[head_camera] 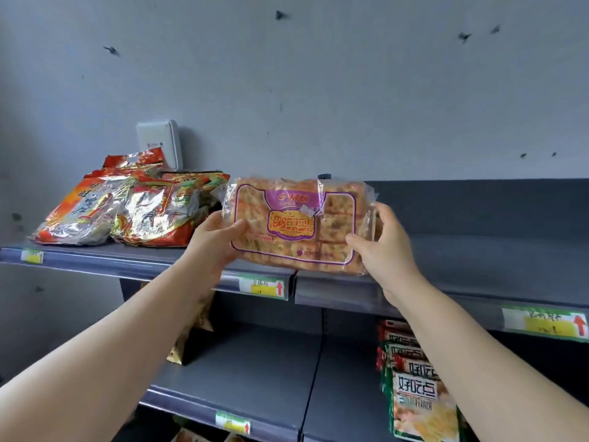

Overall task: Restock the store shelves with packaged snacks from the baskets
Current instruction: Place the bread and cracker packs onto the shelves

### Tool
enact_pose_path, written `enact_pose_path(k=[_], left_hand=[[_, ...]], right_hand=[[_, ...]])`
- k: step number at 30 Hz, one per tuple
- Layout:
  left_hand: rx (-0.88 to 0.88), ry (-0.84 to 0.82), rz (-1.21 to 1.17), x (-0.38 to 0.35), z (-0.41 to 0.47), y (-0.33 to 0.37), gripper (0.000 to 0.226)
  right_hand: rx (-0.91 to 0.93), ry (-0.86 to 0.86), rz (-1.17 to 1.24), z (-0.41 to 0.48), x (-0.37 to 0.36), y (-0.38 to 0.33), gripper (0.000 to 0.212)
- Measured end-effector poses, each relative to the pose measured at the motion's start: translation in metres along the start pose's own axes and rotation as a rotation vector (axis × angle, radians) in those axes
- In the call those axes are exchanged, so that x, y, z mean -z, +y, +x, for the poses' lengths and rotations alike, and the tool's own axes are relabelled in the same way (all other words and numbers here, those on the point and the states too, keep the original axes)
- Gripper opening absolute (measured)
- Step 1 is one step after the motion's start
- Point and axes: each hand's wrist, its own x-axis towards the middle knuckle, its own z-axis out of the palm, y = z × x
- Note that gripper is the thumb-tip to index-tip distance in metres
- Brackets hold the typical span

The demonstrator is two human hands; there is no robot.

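I hold a clear packet of golden pastry squares with a purple label (296, 223) in both hands, tilted up over the front edge of the top shelf (478, 250). My left hand (216, 239) grips its lower left corner, thumb on the front. On the packet's right end, my right hand (381, 247) has its fingers wrapped behind. Red and silver snack bags (127, 205) lie piled on the same shelf to the left of the packet.
Green and red biscuit packs (414, 381) stand in a row on the lower shelf at right. A gold bag (194, 333) stands on the lower shelf behind my left forearm. A white wall box (159, 141) sits behind the pile. Price tags line the shelf edges (261, 287).
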Motion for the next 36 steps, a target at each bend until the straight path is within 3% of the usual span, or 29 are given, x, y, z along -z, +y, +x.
enact_pose_path(k=[4,5,7,9,10,14,19,21,23,27,36], left_hand=[[-0.068,-0.023,0.116,0.012,0.08,-0.004,0.026],[-0.068,-0.013,0.261,0.017,0.1,-0.011,0.037],[-0.026,-0.019,0.829,0.025,0.134,-0.026,0.059],[0.005,-0.064,1.312,0.028,0.15,-0.045,0.062],[-0.002,-0.091,1.391,0.029,0.159,-0.054,0.06],[-0.037,-0.107,1.256,0.031,0.185,-0.062,0.06],[0.075,0.007,1.099,0.025,0.199,-0.067,0.059],[0.092,0.138,0.997,0.019,0.196,-0.064,0.066],[-0.018,0.218,0.946,0.01,0.186,-0.059,0.063],[-0.234,0.088,0.84,-0.015,0.153,-0.054,0.037],[-0.57,-0.196,0.604,-0.09,0.01,-0.073,0.029]], right_hand=[[0.008,0.082,-0.162,0.063,-0.049,0.0,0.067],[-0.014,0.07,-0.252,0.076,-0.061,0.006,0.069],[-0.115,0.005,-0.531,0.091,-0.082,0.024,0.075],[-0.229,-0.033,-0.715,0.094,-0.099,0.046,0.081],[-0.266,-0.046,-0.709,0.095,-0.105,0.055,0.083],[-0.263,-0.058,-0.625,0.112,-0.117,0.07,0.082],[-0.346,-0.214,-0.391,0.121,-0.13,0.067,0.104],[-0.316,-0.193,-0.369,0.115,-0.129,0.061,0.09],[-0.24,-0.131,-0.409,0.107,-0.125,0.056,0.065],[-0.145,-0.078,-0.554,0.085,-0.108,0.045,0.047],[0.172,-0.021,-0.657,-0.034,-0.02,0.043,0.036]])
